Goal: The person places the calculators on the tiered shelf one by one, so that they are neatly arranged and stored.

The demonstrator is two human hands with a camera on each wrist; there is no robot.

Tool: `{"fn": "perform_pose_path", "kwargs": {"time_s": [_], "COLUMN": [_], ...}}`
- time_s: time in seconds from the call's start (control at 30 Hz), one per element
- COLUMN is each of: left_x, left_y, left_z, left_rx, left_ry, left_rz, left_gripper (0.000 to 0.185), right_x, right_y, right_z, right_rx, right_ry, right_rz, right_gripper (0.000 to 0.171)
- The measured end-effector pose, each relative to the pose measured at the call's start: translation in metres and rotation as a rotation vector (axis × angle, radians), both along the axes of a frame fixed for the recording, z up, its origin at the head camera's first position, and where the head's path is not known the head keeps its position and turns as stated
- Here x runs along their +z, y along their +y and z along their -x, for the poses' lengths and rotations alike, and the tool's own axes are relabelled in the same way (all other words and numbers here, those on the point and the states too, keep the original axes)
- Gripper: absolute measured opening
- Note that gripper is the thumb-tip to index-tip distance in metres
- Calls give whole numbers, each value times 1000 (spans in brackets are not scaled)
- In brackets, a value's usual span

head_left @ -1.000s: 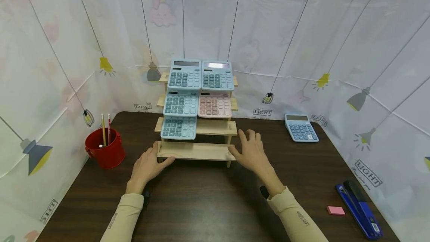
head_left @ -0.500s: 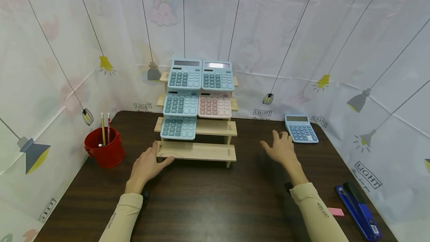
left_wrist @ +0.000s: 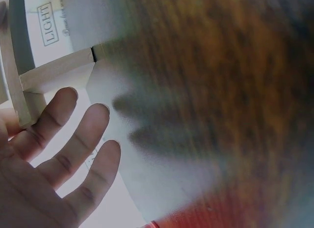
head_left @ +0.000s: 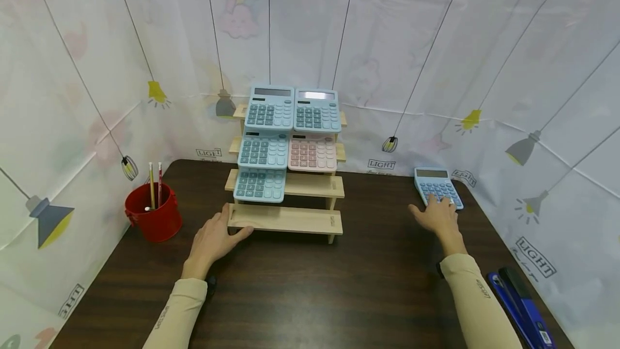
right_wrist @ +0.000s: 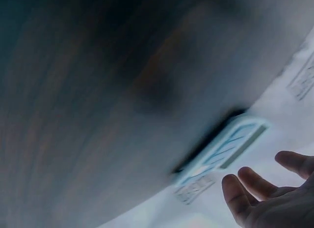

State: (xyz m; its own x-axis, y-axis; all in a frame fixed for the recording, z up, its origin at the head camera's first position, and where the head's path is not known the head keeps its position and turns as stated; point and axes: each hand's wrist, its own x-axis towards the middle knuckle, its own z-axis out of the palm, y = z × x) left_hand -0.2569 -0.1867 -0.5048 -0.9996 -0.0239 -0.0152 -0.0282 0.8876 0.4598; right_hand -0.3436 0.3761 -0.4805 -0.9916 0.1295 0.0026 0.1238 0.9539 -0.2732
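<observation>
Blue calculator [head_left: 437, 187] lies flat near the far right corner of the dark wooden table [head_left: 310, 290], close to the curtain wall. Long axis runs away from the person, display end farthest, keypad end nearest; it sits slightly askew. Pale blue body, grey display strip on top, rows of darker blue keys below. The right wrist view shows it only as a blurred pale-blue slab [right_wrist: 223, 147] at the table's edge.

Right hand [head_left: 436, 217]: reached out to the calculator's near end, fingers loosely spread and nearly straight, fingertips over the lower keys. Whether they press the keys or only hover just above cannot be told. Nothing is gripped. From the wrist camera the fingers [right_wrist: 255, 184] appear relaxed and apart.

Left hand [head_left: 213, 238]: flat on the table at the left front corner of the wooden tiered rack [head_left: 286, 218], thumb up against the end of the lowest shelf, fingers extended along its front. Wrist view shows fingers [left_wrist: 73, 139] straight and slightly fanned beside the rack's leg.

Rack: four steps. Its upper three hold five calculators, four blue and one pink calculator [head_left: 312, 153]; the lowest step bare.

Red bucket [head_left: 154, 213] with pencils stands at left. Blue stapler [head_left: 520, 306] lies near the right front edge.
</observation>
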Motion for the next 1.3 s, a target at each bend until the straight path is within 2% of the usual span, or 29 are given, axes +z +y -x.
{"fn": "perform_pose_path", "kwargs": {"time_s": [0.3, 0.43, 0.67, 0.87, 1.17, 1.3], "left_x": [2, 1, -3, -3, 0, 0], "left_y": [-2, -2, -2, -3, -1, -1], "left_z": [2, 3, 2, 1, 0, 1], "left_rx": [8, 10, 9, 12, 15, 20], "left_ry": [-1, -1, 1, 8, 27, 23], "left_rz": [0, -6, -9, -9, -16, -24], "left_gripper": [113, 113, 116, 114, 113, 112], "right_x": [-11, -15, -13, -14, -14, -11], "right_y": [36, 50, 70, 79, 81, 78], "right_z": [11, 13, 17, 28, 48, 52], "right_rx": [-104, -119, -162, -207, -209, -202], "right_ry": [-93, -139, -279, -364, -392, -391], "right_rz": [54, 73, 118, 111, 101, 109], "right_gripper": [106, 115, 127, 130, 136, 131]}}
